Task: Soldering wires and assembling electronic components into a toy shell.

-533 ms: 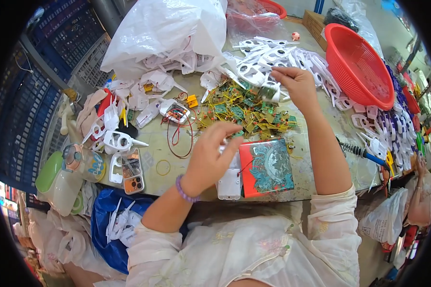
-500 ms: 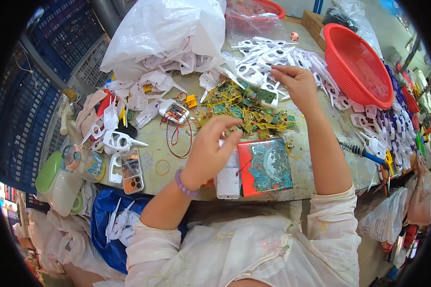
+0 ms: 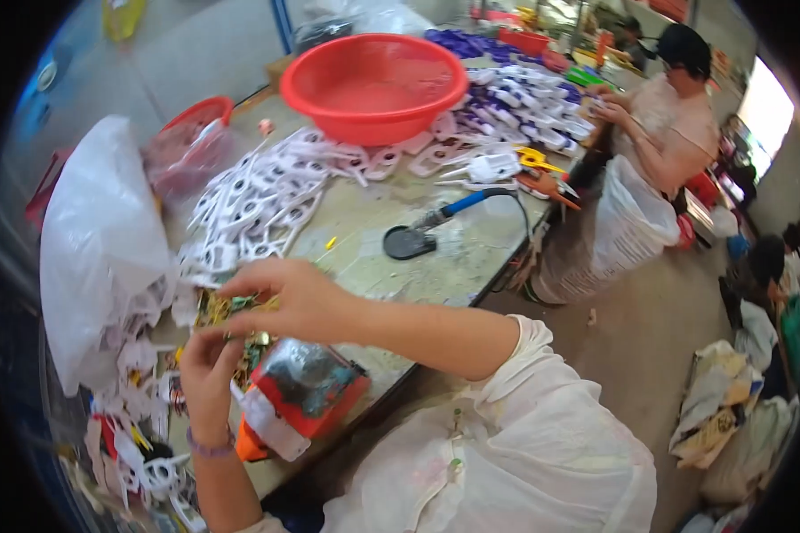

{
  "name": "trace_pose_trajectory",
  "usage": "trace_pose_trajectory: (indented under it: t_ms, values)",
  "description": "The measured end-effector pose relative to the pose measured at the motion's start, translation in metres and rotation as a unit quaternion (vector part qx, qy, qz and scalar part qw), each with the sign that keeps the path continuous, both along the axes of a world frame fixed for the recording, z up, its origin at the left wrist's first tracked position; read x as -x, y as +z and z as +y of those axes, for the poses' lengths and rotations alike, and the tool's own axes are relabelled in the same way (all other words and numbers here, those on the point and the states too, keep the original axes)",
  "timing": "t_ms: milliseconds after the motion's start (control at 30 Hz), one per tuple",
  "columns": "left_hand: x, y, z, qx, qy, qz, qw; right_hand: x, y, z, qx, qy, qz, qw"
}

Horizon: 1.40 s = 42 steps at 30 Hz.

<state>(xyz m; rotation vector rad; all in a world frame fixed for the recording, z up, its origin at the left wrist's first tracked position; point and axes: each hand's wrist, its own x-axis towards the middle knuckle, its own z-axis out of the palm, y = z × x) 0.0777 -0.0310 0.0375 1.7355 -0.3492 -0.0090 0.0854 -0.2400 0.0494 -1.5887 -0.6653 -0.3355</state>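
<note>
My left hand (image 3: 209, 377), with a beaded bracelet at its wrist, is raised with its fingers bent together. Anything pinched there is too small and blurred to make out. Close above it, my right hand (image 3: 298, 300) reaches leftward, finger and thumb apart, the thumb side near the left fingertips. Both hover over a heap of small green circuit boards with yellow wires (image 3: 213, 306), partly hidden by them. Just right of my left hand, a white plastic case (image 3: 271, 425) leans against a red box with a worn, dark teal top (image 3: 307, 377).
Many white plastic housings (image 3: 253, 200) lie behind my hands, beside a red basin (image 3: 378, 89). A soldering iron with a blue handle (image 3: 467, 202) rests at a dark round stand (image 3: 409, 242). A bulging white bag (image 3: 102, 258) stands left. Another person (image 3: 671, 124) sits far right.
The view has swung to the right, showing the soldering iron and another person. My right hand has come back from the white housings to my left hand.
</note>
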Motion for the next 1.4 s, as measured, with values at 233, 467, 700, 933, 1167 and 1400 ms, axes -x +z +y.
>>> trace_pose_trajectory:
  t_ms: [233,467,700,933,1167,1400]
  values:
    - [0.034,-0.002,-0.022,0.067,-0.062,0.011,0.996,0.045,-0.034,-0.029,0.018,0.050,0.134,0.990]
    - [0.052,-0.003,-0.028,-0.008,-0.066,-0.085,0.994,0.068,-0.036,-0.033,0.037,-0.091,-0.135,0.986]
    - [0.063,0.005,-0.035,-0.065,-0.045,-0.133,0.988,0.081,-0.038,-0.036,0.055,-0.086,-0.161,0.982]
    - [0.075,-0.017,-0.028,0.025,-0.027,-0.092,0.995,0.092,-0.050,-0.031,-0.055,-0.012,-0.013,0.998]
    - [0.079,-0.017,-0.043,0.087,0.042,-0.019,0.995,0.092,-0.066,-0.016,-0.233,0.084,0.197,0.949]
    - [0.085,-0.021,-0.045,0.173,0.054,0.049,0.982,0.077,-0.067,-0.017,-0.256,0.044,0.272,0.926]
